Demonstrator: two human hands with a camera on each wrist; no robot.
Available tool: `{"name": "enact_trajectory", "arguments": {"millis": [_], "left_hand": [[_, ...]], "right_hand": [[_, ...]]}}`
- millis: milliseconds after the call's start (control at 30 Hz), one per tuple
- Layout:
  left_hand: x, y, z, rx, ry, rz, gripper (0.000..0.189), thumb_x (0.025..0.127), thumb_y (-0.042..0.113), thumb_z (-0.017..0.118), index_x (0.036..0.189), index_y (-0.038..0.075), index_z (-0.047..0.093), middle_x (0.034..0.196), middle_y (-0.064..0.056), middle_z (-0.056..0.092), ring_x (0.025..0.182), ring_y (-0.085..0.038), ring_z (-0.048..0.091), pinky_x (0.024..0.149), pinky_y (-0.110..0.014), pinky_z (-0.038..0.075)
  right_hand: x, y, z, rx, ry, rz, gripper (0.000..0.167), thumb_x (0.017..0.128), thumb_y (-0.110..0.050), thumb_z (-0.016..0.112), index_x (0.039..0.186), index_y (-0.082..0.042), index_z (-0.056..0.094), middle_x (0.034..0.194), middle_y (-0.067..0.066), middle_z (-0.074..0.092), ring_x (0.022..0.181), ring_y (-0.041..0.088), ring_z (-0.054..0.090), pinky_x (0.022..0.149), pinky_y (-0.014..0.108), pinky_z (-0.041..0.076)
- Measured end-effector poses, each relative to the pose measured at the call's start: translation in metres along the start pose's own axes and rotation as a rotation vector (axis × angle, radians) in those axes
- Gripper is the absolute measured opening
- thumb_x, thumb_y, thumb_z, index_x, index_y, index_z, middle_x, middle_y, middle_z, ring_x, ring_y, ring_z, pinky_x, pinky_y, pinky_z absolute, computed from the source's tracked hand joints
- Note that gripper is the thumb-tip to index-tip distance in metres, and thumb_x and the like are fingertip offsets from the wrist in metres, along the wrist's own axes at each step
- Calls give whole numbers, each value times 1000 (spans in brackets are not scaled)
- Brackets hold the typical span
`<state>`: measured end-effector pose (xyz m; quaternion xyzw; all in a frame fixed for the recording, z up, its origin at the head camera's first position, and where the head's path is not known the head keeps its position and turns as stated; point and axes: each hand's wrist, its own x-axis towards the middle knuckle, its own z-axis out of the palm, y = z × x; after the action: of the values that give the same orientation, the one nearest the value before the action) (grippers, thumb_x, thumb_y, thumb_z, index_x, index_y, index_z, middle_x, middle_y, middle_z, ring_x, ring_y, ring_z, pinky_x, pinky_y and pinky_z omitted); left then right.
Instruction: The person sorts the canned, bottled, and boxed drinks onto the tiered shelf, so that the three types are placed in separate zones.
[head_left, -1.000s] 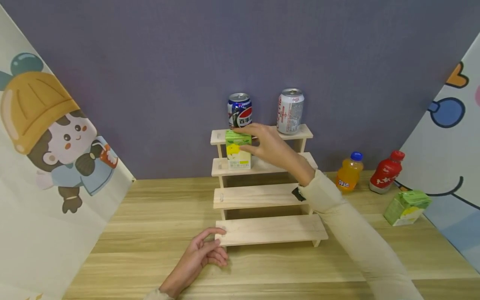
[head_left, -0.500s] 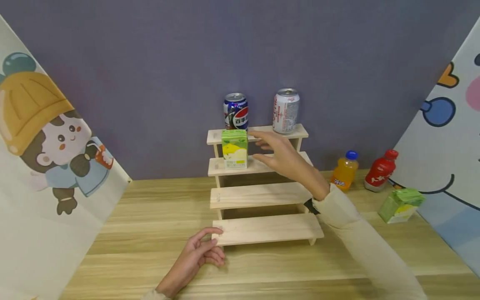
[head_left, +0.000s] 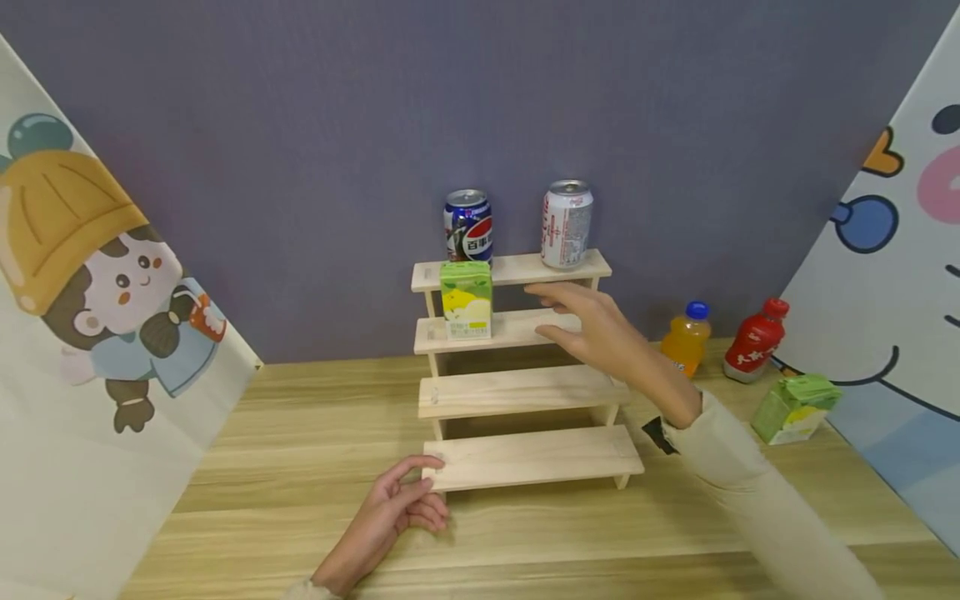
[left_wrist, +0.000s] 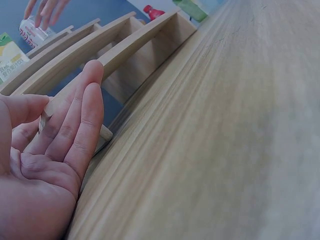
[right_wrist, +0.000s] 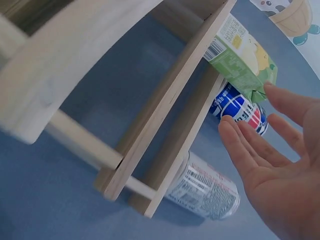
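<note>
A stepped wooden rack (head_left: pixel 532 460) with several tiers stands on the table. My left hand (head_left: pixel 393 504) pinches the left end of its lowest board between thumb and forefinger, as the left wrist view shows; the other fingers extend below. A green and yellow juice carton (head_left: pixel 467 307) stands upright at the left of the second tier from the top. My right hand (head_left: pixel 596 333) hovers over that tier, apart from the carton, fingers relaxed and holding nothing. Behind on the top tier are a blue Pepsi can (head_left: pixel 468 229) at left and a white Coca-Cola can (head_left: pixel 567 225) at right.
Right of the rack stand an orange drink bottle (head_left: pixel 686 337) with a blue cap, partly behind my right forearm, a red bottle (head_left: pixel 756 343), and another green carton (head_left: pixel 797 410). A grey-blue wall (head_left: pixel 337 183) rises behind; printed panels flank both sides.
My right hand has let go of the juice carton and drawn back to the right. The carton stays on its tier. My left hand keeps its hold on the lowest board.
</note>
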<state>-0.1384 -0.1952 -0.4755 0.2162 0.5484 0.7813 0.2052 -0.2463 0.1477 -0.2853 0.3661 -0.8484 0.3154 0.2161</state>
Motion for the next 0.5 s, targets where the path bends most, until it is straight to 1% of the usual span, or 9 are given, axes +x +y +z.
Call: {"name": "enact_trajectory", "arguments": {"millis": [67,167,300,400,500], "left_hand": [[0,0,0,-2,0,0,38,108,7,39,143,-6,36,96,-12,74,85,-21,73,78,-36,63],[-1,-1,0,-9,20,-3,36,108,7,40,142,-4,38,95,-13,74,83,-21,74,78,-36,63],[0,-2,-1,-6,39,-2,35,108,7,40,141,-4,39,93,-14,74,82,-22,74,77,-36,63],[0,-2,-1,3,28,-3,36,108,7,39,142,-4,37,94,-13,74,82,-21,74,77,-36,63],[1,-2,-1,0,24,-3,36,108,7,39,142,-5,37,94,-14,74,82,-22,74,77,-36,63]], "right_hand": [[-7,0,-3,-11,7,-4,48,91,-11,75,137,-9,59,134,11,62,108,31,66,91,47,58],[-19,2,-8,-29,18,-8,47,90,-10,75,135,-8,61,132,11,63,105,33,67,86,47,60],[-36,4,-16,-42,27,20,47,90,-10,75,135,-9,61,134,11,62,103,36,67,79,48,61],[-49,6,-23,-63,39,31,49,88,-11,77,135,-11,61,134,11,62,101,35,68,75,46,62],[-61,10,-29,-105,63,18,50,85,-7,79,132,-9,63,131,11,64,98,33,69,75,45,62]]}}
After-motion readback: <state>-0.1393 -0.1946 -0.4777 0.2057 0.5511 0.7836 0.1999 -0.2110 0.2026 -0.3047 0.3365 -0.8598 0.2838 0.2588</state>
